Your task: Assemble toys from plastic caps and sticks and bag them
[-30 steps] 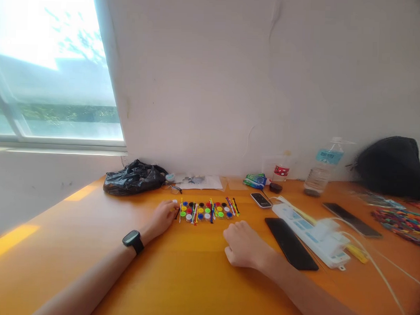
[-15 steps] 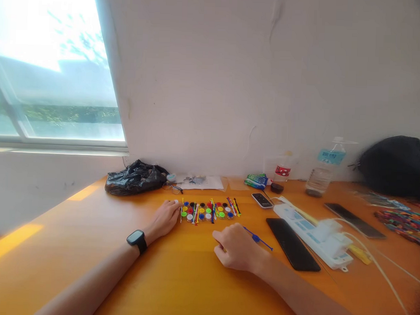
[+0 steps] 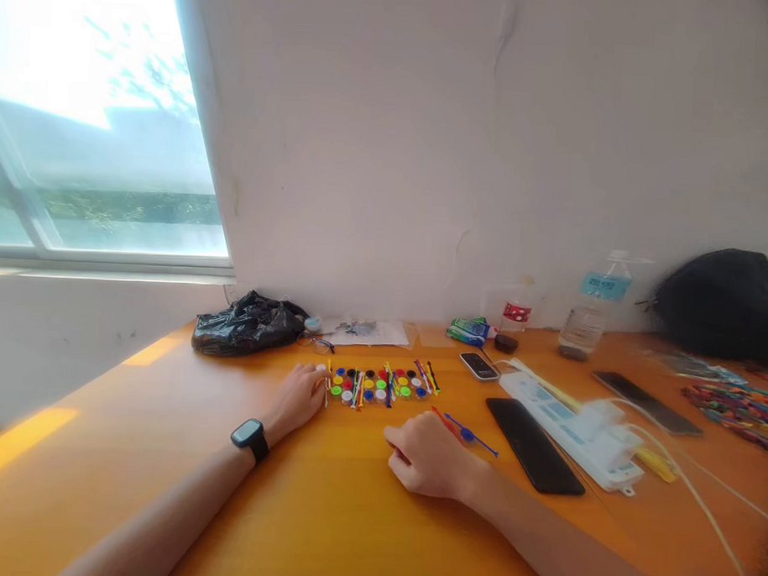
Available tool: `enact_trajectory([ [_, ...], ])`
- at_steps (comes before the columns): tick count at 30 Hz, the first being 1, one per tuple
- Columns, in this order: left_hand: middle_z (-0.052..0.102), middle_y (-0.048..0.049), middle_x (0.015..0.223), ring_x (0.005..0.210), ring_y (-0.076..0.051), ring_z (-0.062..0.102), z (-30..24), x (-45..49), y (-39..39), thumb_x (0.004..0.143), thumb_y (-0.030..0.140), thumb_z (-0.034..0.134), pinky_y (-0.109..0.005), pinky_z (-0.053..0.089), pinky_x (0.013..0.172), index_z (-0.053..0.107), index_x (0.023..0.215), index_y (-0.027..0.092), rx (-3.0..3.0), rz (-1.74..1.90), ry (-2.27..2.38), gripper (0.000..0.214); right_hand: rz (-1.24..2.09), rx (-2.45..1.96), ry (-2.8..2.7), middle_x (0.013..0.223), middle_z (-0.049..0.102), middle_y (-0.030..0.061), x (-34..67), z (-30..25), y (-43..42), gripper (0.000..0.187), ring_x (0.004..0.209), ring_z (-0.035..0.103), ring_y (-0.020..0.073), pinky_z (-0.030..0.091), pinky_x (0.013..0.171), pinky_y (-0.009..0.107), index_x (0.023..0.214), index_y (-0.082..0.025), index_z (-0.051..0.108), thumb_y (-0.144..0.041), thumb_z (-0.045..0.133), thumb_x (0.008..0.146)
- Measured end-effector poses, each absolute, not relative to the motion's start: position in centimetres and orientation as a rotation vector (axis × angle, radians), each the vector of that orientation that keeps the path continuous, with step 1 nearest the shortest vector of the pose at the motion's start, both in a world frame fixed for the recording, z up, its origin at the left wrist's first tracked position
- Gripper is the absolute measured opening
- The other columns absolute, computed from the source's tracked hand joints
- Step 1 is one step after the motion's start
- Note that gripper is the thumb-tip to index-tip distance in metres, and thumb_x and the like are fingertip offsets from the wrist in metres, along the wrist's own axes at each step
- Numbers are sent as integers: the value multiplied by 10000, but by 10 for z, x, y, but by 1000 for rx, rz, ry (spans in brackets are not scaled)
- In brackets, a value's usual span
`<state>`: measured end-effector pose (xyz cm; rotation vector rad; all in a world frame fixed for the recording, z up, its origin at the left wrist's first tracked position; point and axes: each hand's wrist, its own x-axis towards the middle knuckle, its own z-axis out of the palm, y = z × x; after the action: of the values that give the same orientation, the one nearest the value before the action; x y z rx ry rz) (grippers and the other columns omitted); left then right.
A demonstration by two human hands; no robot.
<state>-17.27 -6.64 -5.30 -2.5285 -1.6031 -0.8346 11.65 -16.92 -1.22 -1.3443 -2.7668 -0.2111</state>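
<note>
- My left hand [image 3: 299, 398] touches the left end of the row of caps [image 3: 381, 385]. I cannot tell if it grips.
- My right hand [image 3: 429, 454] is curled up by the red stick [image 3: 446, 421] and blue stick [image 3: 473, 436]. I cannot tell if it holds one.

Single head-worn view, forward and down, near the table [image 3: 164, 448]

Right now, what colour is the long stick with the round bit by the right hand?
Blue. The head view shows the stick beside the right hand.
</note>
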Motion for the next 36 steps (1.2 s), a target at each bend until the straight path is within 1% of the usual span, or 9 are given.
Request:
enact_trajectory([
  [6,689,-68,894,882,-239,599,-53,-174,-64,974,300,552,-304,393,729,679,877,207,-2429,-901,-1643,185,-199,-1322,-2758,671,676,46,117,-16,-168,107,542,517,155,112,565,344,765,-191,585,-256,552,843],
  [9,673,-49,809,796,-213,600,-52,-174,-65,964,369,567,-286,357,665,601,731,209,-2437,-872,-1700,285,-194,-1320,-2757,676,680,49,117,-17,-168,106,547,523,157,111,568,347,766,-190,589,-253,554,844],
  [11,660,-41,767,752,-201,597,-52,-174,-66,961,405,566,-280,334,637,579,701,210,-2427,-851,-1742,325,-193,-1317,-2758,677,682,51,117,-17,-168,105,550,530,160,111,568,348,766,-190,592,-251,555,844],
  [16,662,-38,752,734,-203,605,-51,-173,-66,908,424,619,-276,308,617,620,735,215,-2409,-804,-1818,271,-189,-1308,-2761,680,688,54,117,-17,-167,109,554,546,165,118,566,345,772,-191,596,-253,555,852],
  [23,677,-36,757,682,-197,598,-50,-173,-65,895,308,588,-276,260,599,647,753,222,-2384,-742,-1906,176,-189,-1298,-2770,685,696,53,117,-17,-168,109,559,550,166,134,565,345,778,-197,594,-254,548,858],
  [26,669,-34,751,663,-195,583,-48,-173,-66,940,349,559,-274,254,599,624,766,221,-2382,-782,-1934,226,-182,-1290,-2777,690,699,50,117,-17,-169,110,565,556,165,144,562,342,777,-198,588,-257,547,860],
  [30,626,-39,735,644,-192,535,-47,-174,-67,1039,424,416,-286,251,597,515,752,216,-2366,-933,-1915,368,-177,-1278,-2772,695,703,45,118,-17,-167,109,579,578,168,167,559,338,776,-198,580,-252,548,866],
  [34,548,0,725,647,-167,473,-47,-174,-70,1064,446,378,-278,287,617,441,793,219,-2481,-1235,-1743,359,-113,-1251,-2744,732,712,38,118,-19,-166,95,644,628,183,257,580,321,819,-201,605,-228,544,886],
  [36,487,21,708,632,-150,423,-46,-169,-75,1071,471,366,-270,297,611,425,796,217,-2658,-1349,-1626,379,-51,-1205,-2679,834,732,46,117,-19,-166,120,757,666,198,357,644,304,937,-203,641,-212,523,918],
])
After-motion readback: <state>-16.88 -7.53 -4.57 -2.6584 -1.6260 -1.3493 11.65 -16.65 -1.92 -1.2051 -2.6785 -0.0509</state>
